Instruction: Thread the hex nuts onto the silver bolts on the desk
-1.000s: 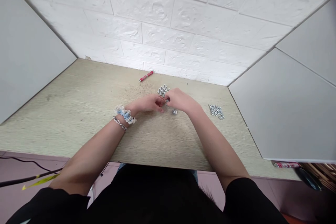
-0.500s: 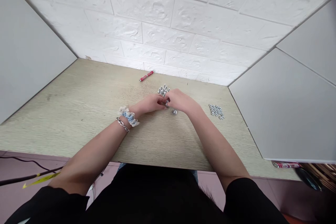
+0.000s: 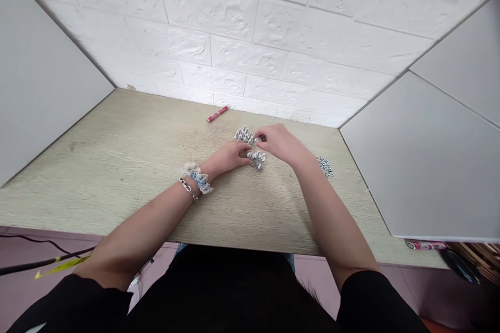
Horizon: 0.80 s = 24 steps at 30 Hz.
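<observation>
Several silver bolts [image 3: 244, 135] stand upright in a cluster on the wooden table, just beyond my left hand [image 3: 231, 156]. That hand rests with thumb and fingers apart, beside a small group of metal pieces [image 3: 257, 156]. A round shiny piece [image 3: 259, 166] lies at the near side of that group. To the right of the bolts is my right hand [image 3: 275, 141], its fingers curled together; what they hold, if anything, is too small to name. Several silver nuts [image 3: 325, 166] lie farther right, partly hidden behind my right forearm.
A red marker [image 3: 217, 114] lies near the white brick wall [image 3: 230, 57]. Grey panels stand on the left [image 3: 47, 73] and right [image 3: 433, 166]. Beyond the right panel's near edge are a red cylinder [image 3: 425, 245] and a wicker item [image 3: 478, 260].
My hands have parted. The right one moved to the right and away from me, showing the small metal group and covering some nuts. The left hand's fingers have spread.
</observation>
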Each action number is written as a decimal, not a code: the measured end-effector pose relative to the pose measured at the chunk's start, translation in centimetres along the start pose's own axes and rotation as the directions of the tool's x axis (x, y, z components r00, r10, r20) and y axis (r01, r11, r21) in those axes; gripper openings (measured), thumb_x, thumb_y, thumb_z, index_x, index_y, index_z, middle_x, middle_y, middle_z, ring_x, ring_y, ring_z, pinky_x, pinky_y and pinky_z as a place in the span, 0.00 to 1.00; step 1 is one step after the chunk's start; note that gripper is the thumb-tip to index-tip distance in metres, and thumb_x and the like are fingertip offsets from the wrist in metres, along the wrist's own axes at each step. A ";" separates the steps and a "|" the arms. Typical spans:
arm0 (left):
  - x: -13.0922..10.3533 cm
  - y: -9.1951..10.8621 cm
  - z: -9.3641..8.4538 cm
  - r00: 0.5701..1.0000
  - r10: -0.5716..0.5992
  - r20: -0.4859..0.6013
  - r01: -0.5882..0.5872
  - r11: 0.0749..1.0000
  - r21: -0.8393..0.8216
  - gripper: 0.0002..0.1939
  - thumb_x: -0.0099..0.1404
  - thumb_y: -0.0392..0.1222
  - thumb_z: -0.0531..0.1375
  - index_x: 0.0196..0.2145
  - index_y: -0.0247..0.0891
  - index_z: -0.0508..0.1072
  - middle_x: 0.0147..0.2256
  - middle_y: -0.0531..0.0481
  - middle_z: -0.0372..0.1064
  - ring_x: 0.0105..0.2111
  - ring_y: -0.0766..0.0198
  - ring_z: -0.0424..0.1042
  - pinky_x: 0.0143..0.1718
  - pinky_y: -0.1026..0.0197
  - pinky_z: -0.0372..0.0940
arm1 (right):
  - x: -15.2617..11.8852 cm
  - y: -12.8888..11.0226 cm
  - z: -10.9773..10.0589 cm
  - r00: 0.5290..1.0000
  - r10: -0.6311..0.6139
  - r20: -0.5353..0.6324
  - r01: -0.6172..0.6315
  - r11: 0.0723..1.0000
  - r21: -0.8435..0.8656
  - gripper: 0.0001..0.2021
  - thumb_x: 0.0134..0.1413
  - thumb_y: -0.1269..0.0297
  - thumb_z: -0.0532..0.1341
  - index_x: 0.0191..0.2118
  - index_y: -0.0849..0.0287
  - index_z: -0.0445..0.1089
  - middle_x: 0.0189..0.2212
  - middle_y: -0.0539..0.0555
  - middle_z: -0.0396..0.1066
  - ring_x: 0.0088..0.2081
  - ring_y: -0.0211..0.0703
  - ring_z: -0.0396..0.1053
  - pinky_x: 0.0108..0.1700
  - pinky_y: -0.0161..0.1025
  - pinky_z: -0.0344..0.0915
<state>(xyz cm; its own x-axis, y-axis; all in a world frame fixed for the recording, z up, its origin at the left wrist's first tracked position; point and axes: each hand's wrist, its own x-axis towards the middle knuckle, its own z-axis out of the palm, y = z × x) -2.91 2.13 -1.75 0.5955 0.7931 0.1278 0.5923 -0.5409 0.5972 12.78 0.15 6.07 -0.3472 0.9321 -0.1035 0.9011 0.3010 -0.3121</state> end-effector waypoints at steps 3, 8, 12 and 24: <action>-0.1 0.3 0.4 1.000 0.011 -0.002 -0.011 1.000 0.027 0.25 0.52 0.48 0.60 0.47 0.36 0.67 0.35 0.47 0.67 0.35 0.59 0.65 0.37 0.59 0.60 | -1.0 1.1 0.1 0.990 -0.037 -0.133 0.042 0.999 0.029 0.09 0.50 0.71 0.53 0.34 0.62 0.69 0.31 0.54 0.69 0.32 0.36 0.62 0.34 0.34 0.54; 0.0 0.4 1.0 1.000 0.028 -0.009 -0.028 0.999 0.040 0.21 0.57 0.46 0.56 0.47 0.37 0.66 0.39 0.46 0.67 0.37 0.59 0.66 0.39 0.59 0.60 | -2.7 3.0 1.7 0.985 0.026 -0.169 -0.007 0.994 0.113 0.10 0.50 0.68 0.55 0.38 0.61 0.70 0.35 0.54 0.70 0.37 0.39 0.64 0.39 0.36 0.58; 0.1 0.3 1.0 0.999 0.042 -0.021 -0.041 0.998 0.037 0.17 0.58 0.45 0.54 0.44 0.37 0.69 0.38 0.46 0.68 0.38 0.60 0.66 0.41 0.59 0.60 | -3.3 4.0 2.5 0.970 0.096 -0.225 -0.032 0.962 0.271 0.11 0.49 0.66 0.57 0.40 0.59 0.70 0.35 0.54 0.71 0.36 0.39 0.66 0.41 0.38 0.60; 0.1 0.5 -0.5 0.975 -0.176 -0.139 0.142 0.965 -0.222 0.14 0.55 0.49 0.58 0.35 0.37 0.73 0.33 0.50 0.71 0.32 0.63 0.67 0.35 0.61 0.61 | -1.4 5.2 4.3 0.878 0.470 -0.094 0.099 0.014 0.995 0.13 0.47 0.63 0.60 0.41 0.59 0.66 0.34 0.51 0.69 0.27 0.28 0.65 0.31 0.25 0.66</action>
<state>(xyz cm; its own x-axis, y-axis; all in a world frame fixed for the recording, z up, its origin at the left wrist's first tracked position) -2.79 2.05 -1.02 0.4006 0.9070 0.1301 0.5352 -0.3469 0.7702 16.86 -0.43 0.53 0.1434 0.9784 -0.1487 -0.2805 -0.1039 -0.9542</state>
